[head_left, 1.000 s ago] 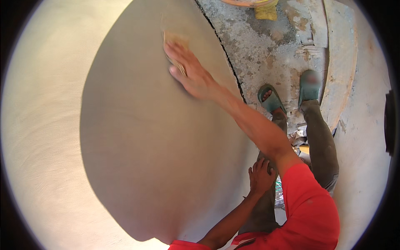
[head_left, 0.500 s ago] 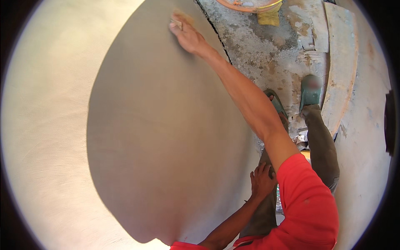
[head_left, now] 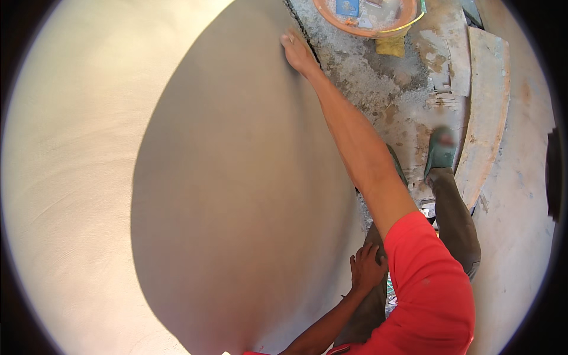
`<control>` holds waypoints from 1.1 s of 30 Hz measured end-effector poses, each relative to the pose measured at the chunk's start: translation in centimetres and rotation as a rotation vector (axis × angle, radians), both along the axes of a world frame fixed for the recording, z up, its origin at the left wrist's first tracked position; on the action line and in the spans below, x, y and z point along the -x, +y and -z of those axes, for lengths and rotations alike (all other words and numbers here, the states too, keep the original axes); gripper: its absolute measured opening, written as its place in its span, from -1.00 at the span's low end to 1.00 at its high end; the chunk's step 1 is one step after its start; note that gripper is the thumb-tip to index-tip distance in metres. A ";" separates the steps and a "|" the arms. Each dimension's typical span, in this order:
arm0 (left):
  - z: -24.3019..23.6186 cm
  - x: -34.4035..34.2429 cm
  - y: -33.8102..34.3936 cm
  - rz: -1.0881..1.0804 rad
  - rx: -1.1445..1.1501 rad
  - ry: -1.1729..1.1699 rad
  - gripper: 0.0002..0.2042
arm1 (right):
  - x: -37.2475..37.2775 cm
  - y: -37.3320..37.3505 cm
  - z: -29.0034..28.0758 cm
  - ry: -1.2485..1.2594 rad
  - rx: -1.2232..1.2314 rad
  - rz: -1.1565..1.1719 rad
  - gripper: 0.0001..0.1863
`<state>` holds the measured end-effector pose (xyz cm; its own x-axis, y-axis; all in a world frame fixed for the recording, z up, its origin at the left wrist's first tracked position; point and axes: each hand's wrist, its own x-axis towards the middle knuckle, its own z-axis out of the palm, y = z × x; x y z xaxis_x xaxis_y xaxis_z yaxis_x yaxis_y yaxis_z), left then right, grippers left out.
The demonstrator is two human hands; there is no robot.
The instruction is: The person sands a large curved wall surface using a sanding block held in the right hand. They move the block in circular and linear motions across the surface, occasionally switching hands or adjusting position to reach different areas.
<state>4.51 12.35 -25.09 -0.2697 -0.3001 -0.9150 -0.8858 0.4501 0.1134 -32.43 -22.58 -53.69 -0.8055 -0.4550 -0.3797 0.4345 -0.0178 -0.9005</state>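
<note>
My right hand (head_left: 299,57) reaches far forward along a smooth grey-beige plastered surface (head_left: 231,154), near its dark, broken edge. Its fingers are closed around a tan, sponge-like pad (head_left: 302,36), which lies against the surface; the pad is partly hidden and blurred, so its exact kind is unclear. My left hand (head_left: 368,269) rests on my left knee, fingers spread and holding nothing. A large shadow covers much of the plaster.
An orange basin (head_left: 373,26) of cloudy water stands at the top, a blue packet (head_left: 347,7) in it and a yellow cloth (head_left: 391,45) beside it. Rough concrete, a long bent board (head_left: 486,100) and my green slipper (head_left: 440,151) are at right.
My right hand has slid right toward the plaster's edge with the pad. The view has shifted so more of the basin shows. My left hand stays on the knee.
</note>
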 end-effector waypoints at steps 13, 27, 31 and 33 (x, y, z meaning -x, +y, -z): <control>-0.4 1.9 0.1 0.085 -0.049 -0.073 -0.37 | -29.3 17.9 -3.6 -0.441 -0.170 -0.273 -0.09; 1.0 -2.6 3.1 0.165 -0.011 -0.014 -0.23 | -34.7 23.0 -20.6 -0.341 -0.074 -0.394 -0.18; -0.4 -1.1 1.4 0.256 -0.174 -0.014 -0.16 | -22.5 14.3 -9.6 -0.383 -0.157 -0.183 -0.15; 1.0 -3.2 3.0 0.217 -0.108 0.020 -0.19 | -13.7 8.2 -16.4 -0.202 0.030 -0.169 -0.24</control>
<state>7.68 15.40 -26.12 -0.3353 -0.1342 -0.9325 -0.7665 0.6144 0.1872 -18.70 -14.36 -37.29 -0.6260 -0.5904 -0.5096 0.6048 0.0450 -0.7951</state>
